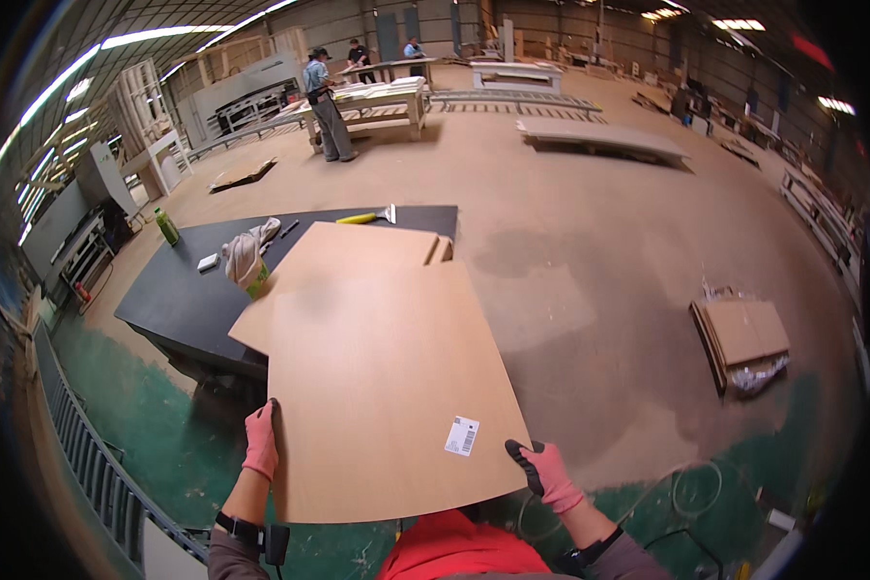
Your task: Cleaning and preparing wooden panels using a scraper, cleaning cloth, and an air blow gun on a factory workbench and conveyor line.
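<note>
A large light-wood panel (377, 387) is held level in front of me, a white barcode label (462, 436) near its right edge. My left hand (261, 440), in a pink glove with dark fingertips, grips its left edge. On the right edge, my right hand (546, 474) in a matching glove is closed round the board, its fingers partly hidden beneath. The panel's far part overlaps another wood panel (348, 244), which lies on a dark-topped table (188, 290).
On the table are a yellow-handled scraper (367, 217), a crumpled cloth (248, 249), a small white block (209, 262) and a green bottle (166, 226). Stacked cardboard (744, 331) lies on the floor at right. A roller conveyor (97, 464) runs at left. People (329, 106) stand at far benches.
</note>
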`<state>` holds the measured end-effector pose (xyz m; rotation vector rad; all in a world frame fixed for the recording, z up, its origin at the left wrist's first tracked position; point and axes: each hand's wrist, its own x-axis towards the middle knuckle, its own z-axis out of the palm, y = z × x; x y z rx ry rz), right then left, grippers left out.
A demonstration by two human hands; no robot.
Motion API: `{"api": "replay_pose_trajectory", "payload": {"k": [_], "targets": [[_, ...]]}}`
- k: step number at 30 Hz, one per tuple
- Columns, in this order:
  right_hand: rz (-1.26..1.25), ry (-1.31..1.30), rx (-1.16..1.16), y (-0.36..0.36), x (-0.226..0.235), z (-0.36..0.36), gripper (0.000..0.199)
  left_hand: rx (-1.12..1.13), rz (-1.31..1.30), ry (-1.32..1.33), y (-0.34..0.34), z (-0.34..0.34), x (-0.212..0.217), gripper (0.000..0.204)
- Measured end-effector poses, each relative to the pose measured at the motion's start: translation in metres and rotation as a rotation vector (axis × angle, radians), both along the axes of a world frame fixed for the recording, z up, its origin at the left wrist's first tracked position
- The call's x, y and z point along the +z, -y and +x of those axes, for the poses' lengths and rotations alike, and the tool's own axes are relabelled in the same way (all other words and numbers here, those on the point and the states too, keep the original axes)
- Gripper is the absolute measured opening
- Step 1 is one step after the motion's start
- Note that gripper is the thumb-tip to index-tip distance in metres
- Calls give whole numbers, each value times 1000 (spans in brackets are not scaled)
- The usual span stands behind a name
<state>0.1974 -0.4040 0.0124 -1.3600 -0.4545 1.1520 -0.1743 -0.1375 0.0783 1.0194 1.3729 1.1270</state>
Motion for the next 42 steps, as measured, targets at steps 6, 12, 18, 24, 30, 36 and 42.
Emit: {"api": "replay_pose_trajectory", "payload": {"k": [6, 12, 18, 24, 30, 36, 42], "targets": [[-136, 88, -57, -93, -21, 31, 31, -44, 82, -355, -136, 37, -26, 36], [-294, 114, 78, -162, 32, 13, 41, -177, 293, -1006, -248, 61, -7, 34], [-241, -177, 767, -212, 9, 21, 36, -352, 187, -1164, -285, 140, 15, 55], [91, 315, 1520, -312, 57, 53, 37, -208, 222, -1475, -297, 163, -20, 64], [-34, 306, 1449, -404, 110, 169, 38, -163, 212, -1470, -299, 175, -23, 61], [-42, 201, 1248, -461, 114, 257, 36, -64, 142, -1410, -308, 184, -14, 59], [433, 1150, 879, -508, 105, 256, 55, 87, 53, -1416, -342, 192, -21, 61]]}}
